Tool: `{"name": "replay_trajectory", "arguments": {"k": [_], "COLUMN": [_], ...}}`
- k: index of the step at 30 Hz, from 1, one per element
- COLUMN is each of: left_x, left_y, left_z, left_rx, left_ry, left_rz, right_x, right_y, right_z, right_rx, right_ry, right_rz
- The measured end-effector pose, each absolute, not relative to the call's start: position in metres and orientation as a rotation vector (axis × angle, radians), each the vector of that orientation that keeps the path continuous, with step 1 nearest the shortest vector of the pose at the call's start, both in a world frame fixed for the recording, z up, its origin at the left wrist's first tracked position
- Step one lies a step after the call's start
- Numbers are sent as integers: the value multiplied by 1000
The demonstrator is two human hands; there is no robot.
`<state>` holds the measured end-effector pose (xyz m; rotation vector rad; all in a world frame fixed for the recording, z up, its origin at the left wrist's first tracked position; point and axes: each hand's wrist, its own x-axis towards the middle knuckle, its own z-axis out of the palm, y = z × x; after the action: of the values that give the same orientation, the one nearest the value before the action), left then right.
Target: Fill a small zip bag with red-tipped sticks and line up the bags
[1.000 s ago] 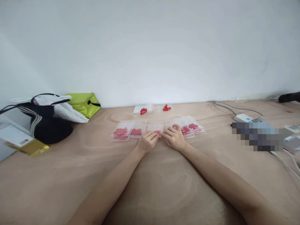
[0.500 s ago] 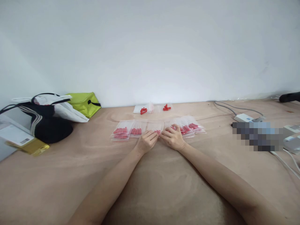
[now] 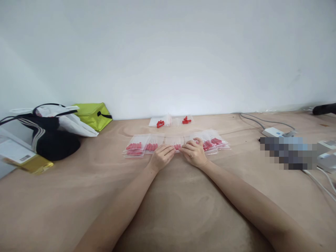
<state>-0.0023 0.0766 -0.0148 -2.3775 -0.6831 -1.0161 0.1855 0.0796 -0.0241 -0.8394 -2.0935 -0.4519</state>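
Note:
In the head view, a small clear zip bag (image 3: 172,140) with a row of red capsule-shaped pieces (image 3: 178,146) lies at the middle of a row of similar bags. My left hand (image 3: 162,156) has its fingers pressed together at this bag's lower left edge. At the lower right edge, my right hand (image 3: 194,153) is closed too, its fingers bent. Both sets of fingertips partly hide the bag's near edge. Filled bags (image 3: 135,144) overlap to the left, and more filled bags (image 3: 210,140) fan out on the right, partly behind my right hand.
Near the wall, loose red pieces (image 3: 160,123) and another small red heap (image 3: 186,120) lie on clear bags. On the left are a black cap (image 3: 56,143), a lime-green bag (image 3: 93,113) and a gold packet (image 3: 39,166). A white power strip (image 3: 273,132) with cables sits right.
My left hand has shifted slightly left and down, and the fingertips of both hands are a little further apart. More of the middle bag's red pieces shows between them.

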Motion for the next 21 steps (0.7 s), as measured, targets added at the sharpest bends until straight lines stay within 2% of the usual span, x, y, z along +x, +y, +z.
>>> {"name": "replay_trajectory", "arguments": {"k": [9,21], "left_x": [5,-9], "left_y": [74,81], "left_z": [-13,-13], "left_rx": [-2330,-2286], "left_ry": [-560,-718], "left_rz": [-1012,-908], "right_x": [178,182], "right_y": [75,77], "right_z": [-24,-21], "right_rx": [-830,-892], "right_ry": [-2101,-2089], "right_rz": [-492,-413]}}
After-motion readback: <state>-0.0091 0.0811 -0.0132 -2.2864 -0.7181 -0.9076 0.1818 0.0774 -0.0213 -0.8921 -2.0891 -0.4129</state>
